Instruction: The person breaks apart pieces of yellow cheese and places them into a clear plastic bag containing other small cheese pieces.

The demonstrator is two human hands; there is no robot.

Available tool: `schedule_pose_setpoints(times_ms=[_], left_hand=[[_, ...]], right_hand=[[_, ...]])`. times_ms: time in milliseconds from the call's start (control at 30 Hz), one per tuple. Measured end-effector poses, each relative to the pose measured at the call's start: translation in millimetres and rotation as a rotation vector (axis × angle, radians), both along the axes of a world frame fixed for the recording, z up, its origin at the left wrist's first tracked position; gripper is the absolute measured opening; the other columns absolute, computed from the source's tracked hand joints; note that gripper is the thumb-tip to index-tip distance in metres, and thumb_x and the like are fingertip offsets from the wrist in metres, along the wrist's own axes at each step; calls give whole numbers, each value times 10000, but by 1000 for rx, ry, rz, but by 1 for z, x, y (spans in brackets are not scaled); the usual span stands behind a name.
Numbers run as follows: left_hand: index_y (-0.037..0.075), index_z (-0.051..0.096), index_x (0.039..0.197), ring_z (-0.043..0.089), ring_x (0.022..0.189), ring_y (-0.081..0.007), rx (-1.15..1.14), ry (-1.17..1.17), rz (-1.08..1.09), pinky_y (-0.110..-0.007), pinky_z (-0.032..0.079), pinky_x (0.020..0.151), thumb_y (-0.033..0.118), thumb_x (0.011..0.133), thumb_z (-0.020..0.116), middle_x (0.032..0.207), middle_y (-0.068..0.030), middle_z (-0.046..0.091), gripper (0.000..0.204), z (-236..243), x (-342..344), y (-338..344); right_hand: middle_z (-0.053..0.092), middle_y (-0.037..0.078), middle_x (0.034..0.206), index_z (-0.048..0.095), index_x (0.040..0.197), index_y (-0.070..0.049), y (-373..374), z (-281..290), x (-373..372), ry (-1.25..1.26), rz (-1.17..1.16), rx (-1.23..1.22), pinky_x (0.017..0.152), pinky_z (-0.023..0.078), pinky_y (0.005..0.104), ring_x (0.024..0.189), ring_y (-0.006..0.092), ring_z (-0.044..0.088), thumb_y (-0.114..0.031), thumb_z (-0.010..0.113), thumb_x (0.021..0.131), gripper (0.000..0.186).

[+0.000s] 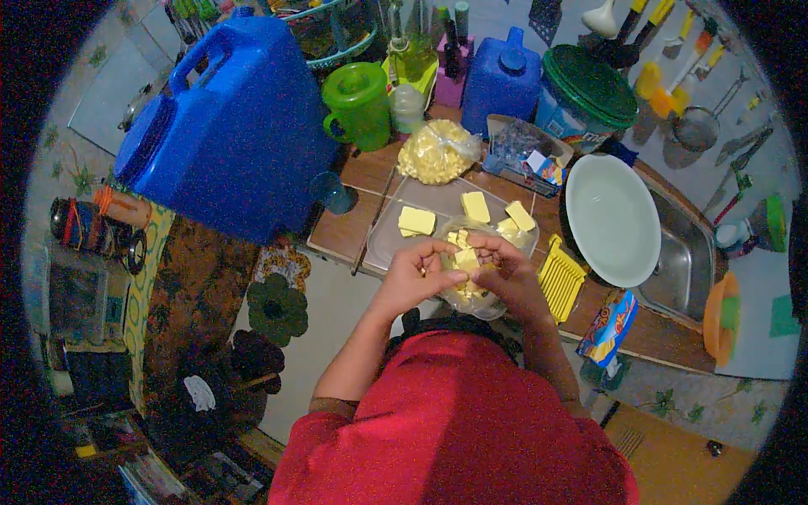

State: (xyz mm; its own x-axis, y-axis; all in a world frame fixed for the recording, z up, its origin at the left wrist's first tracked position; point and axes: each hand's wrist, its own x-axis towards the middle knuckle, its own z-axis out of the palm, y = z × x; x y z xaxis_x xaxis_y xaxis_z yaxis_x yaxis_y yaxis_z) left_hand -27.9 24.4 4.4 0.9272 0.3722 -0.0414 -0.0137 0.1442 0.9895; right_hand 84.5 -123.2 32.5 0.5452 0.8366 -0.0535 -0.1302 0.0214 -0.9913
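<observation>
My left hand [414,274] and my right hand [515,279] meet over the front of the worktop, fingers closed on a small pale yellow cheese block [466,259] between them. Beneath it lies a clear plastic bag [486,306], opened out, with small yellow cheese pieces in it. Around my hands, a translucent board or tray [389,236] carries stacked cheese blocks [416,220] at the left. Another block [475,207] sits behind my hands, and one more [520,215] to the right. A yellow ridged plastic slicer [560,278] lies beside my right hand.
Behind the tray sits a tied bag of yellow cubes [438,153]. An oval white basin [613,220] overlaps the sink [677,252]. A blue carton [609,326] lies by the front edge. Blue jugs [244,118], a green pitcher [357,103] and a lidded bucket [585,97] stand behind.
</observation>
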Motion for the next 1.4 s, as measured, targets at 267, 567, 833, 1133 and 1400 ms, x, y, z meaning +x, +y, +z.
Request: schedule_pose_setpoints(times_ms=[267, 567, 833, 1133, 1400], left_hand=[[36, 624, 882, 353, 524, -13, 167, -17, 49, -187, 281, 463, 115, 721, 727, 568, 84, 399, 207, 3, 0, -1], [26, 620, 881, 345, 523, -5, 18, -28, 47, -178, 272, 460, 107, 748, 709, 577, 98, 405, 179, 4, 4, -5], [27, 617, 891, 361, 521, -3, -57, -14, 33, -174, 293, 464, 109, 754, 701, 576, 101, 418, 179, 5, 6, -6], [30, 602, 946, 349, 523, 4, -70, -59, 28, -168, 272, 462, 102, 742, 711, 582, 96, 407, 243, 6, 6, -9], [23, 597, 946, 341, 502, 5, -82, -8, -6, -169, 259, 447, 106, 761, 695, 576, 99, 408, 226, 1, 5, -11]], right_hand=[[557, 25, 965, 552, 1114, -37, -3, 4, 2, 45, 32, -61, 627, 475, 219, 785, 87, 544, -54, 637, 767, 357], [598, 40, 927, 578, 1082, -20, -1, 5, 0, 54, -52, -51, 733, 450, 242, 814, 103, 552, -37, 624, 770, 316], [593, 46, 989, 577, 1105, -63, -4, -3, 6, 28, 1, -10, 755, 461, 273, 860, 117, 551, -116, 616, 813, 300], [576, 15, 848, 583, 1105, -15, -4, -3, 3, 35, -79, -52, 679, 445, 226, 756, 90, 538, -160, 657, 781, 363], [548, -8, 793, 597, 1096, -39, -6, -5, 6, 33, -57, -43, 626, 426, 209, 696, 74, 506, -167, 659, 784, 343]])
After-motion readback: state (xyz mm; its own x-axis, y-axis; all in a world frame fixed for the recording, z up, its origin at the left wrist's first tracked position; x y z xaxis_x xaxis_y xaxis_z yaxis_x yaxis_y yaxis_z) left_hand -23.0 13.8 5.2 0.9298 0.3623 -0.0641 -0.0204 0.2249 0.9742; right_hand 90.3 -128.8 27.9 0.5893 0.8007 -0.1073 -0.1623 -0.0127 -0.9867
